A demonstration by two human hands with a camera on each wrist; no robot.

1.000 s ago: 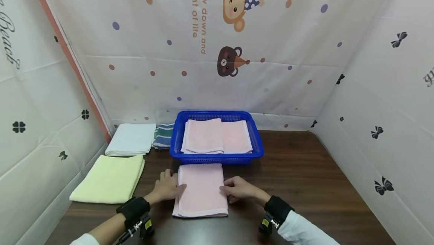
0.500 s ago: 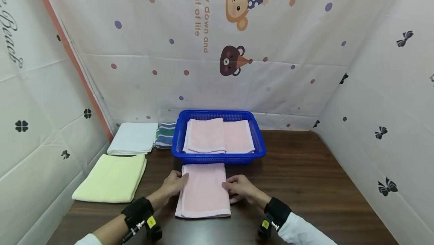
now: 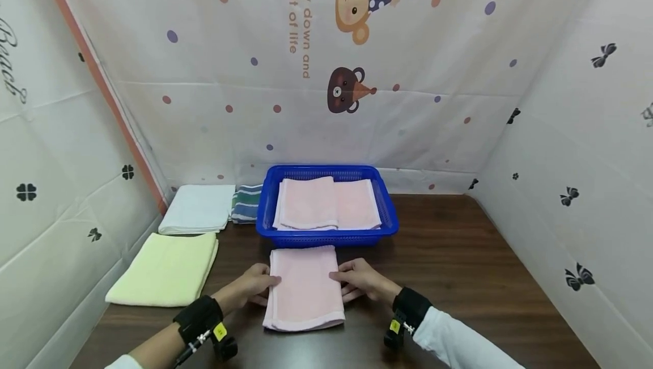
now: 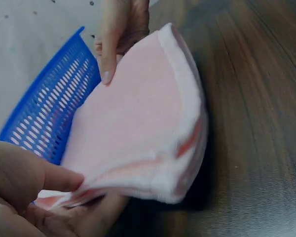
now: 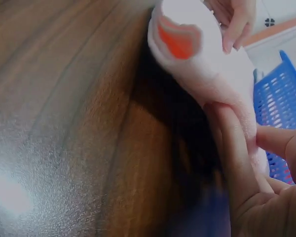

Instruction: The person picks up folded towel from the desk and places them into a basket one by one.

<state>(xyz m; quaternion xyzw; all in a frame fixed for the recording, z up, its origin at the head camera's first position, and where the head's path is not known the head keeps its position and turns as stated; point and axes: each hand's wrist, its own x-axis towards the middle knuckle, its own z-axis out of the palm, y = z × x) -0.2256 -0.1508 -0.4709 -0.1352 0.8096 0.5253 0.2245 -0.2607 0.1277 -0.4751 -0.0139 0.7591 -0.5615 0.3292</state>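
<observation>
Pinching folded pink towel (image 3: 305, 287) at both side edges, left hand (image 3: 250, 288) and right hand (image 3: 359, 279). Uneven lift could let layers splay, lower centre of frame.

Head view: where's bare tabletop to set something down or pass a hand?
Widest bare patch: dark wooden table right of the blue plastic basket, out to the right wall. A narrow strip runs along the near edge. Crowded: left side holds the yellow folded towel, white folded towel and striped cloth; both hands grip the pink folded towel at centre.
</observation>
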